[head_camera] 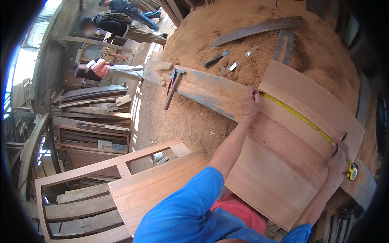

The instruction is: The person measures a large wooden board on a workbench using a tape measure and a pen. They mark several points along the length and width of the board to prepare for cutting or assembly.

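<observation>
A wide wooden panel (273, 158) made of joined boards lies before me. The yellow blade (297, 114) of a tape measure stretches across it. At the panel's left edge, my left hand (252, 101) pinches the blade's hooked end. Near the opposite edge, my right hand (339, 155) holds a dark, thin marking tool (344, 137), probably a pencil, and rests over the blade. Just beyond that hand, the black and yellow tape case (352, 172) hangs at the panel's edge. My fingers partly cover the marking tool.
A long plank (209, 88) supports the panel; a hammer (173, 91) and red-handled pincers (170, 82) lie on it. Sawdust (194, 42) surrounds a chisel-like tool (216, 59) and a metal piece (233, 66). A wooden frame (79, 173) stands at left. Several people are farther back, including one in pink (100, 68).
</observation>
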The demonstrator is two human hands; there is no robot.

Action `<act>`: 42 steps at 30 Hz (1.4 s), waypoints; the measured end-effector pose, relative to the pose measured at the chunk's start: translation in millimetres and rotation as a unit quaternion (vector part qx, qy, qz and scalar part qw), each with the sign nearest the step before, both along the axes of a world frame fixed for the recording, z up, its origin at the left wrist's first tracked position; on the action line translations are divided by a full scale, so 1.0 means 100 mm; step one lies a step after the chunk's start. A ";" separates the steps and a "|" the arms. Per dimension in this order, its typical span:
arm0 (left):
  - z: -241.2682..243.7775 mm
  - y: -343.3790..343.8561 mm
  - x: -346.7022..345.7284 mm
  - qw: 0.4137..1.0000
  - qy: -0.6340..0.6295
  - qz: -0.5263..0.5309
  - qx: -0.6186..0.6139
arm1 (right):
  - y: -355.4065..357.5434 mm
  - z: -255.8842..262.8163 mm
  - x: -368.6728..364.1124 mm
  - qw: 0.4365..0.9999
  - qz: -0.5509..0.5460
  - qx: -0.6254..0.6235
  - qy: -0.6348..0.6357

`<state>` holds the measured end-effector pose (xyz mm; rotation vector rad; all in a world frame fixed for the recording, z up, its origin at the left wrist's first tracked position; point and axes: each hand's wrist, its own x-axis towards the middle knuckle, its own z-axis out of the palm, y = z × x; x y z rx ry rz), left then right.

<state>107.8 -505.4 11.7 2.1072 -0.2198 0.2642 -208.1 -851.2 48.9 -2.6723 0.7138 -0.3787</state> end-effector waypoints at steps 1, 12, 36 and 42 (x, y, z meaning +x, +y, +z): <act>0.04 -0.04 -0.01 1.000 0.009 -0.004 -0.001 | -0.02 -0.07 -0.04 1.000 -0.009 -0.014 0.003; 0.19 -0.08 -0.06 0.998 0.024 -0.011 0.065 | 0.74 0.74 -0.19 0.970 -0.110 -0.116 0.180; 0.18 -0.52 -0.36 0.891 0.016 0.075 0.448 | 0.91 0.06 -0.57 0.976 -0.215 -0.023 0.022; 0.15 -0.58 -0.35 0.879 0.024 0.098 0.467 | 0.90 0.12 -0.53 0.973 -0.228 -0.012 0.015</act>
